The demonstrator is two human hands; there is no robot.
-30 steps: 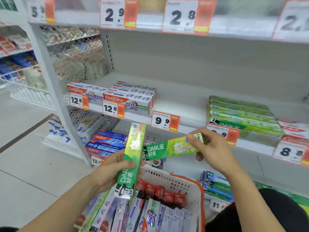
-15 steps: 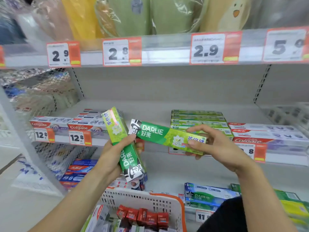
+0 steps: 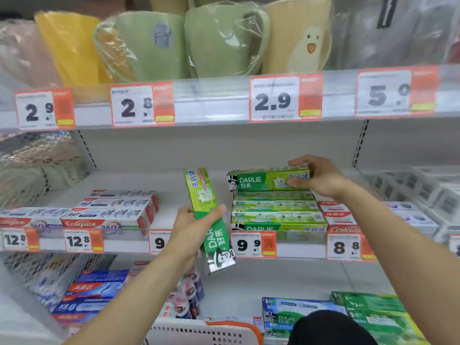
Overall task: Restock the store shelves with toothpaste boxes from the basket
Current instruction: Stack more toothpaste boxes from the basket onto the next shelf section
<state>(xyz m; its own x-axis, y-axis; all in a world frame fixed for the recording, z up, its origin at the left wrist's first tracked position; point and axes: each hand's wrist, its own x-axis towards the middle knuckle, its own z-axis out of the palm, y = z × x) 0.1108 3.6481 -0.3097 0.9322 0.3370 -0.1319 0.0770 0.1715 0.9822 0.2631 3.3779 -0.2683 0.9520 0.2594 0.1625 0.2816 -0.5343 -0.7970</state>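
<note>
Right hand [image 3: 321,179] has moved its green Darlie box [image 3: 267,180] up onto the stack [image 3: 276,211] on the middle shelf [image 3: 171,180], fingers still pinching its right end. Left hand [image 3: 193,229] grips a second box [image 3: 207,217], tilted, in front of the shelf edge. Only the basket [image 3: 199,332] rim shows; can't see what's inside.

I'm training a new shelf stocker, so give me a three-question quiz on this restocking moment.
1. True or false: the right hand holds its Darlie box level at the top of the green Darlie stack.
2. The box in the left hand is: A) flat on the shelf B) held tilted on end, clear of the stack C) in the basket.
3. Fill in: the price tag under the green stack reads ___.

Key: 1 true; 2 B; 3 9.9
</note>
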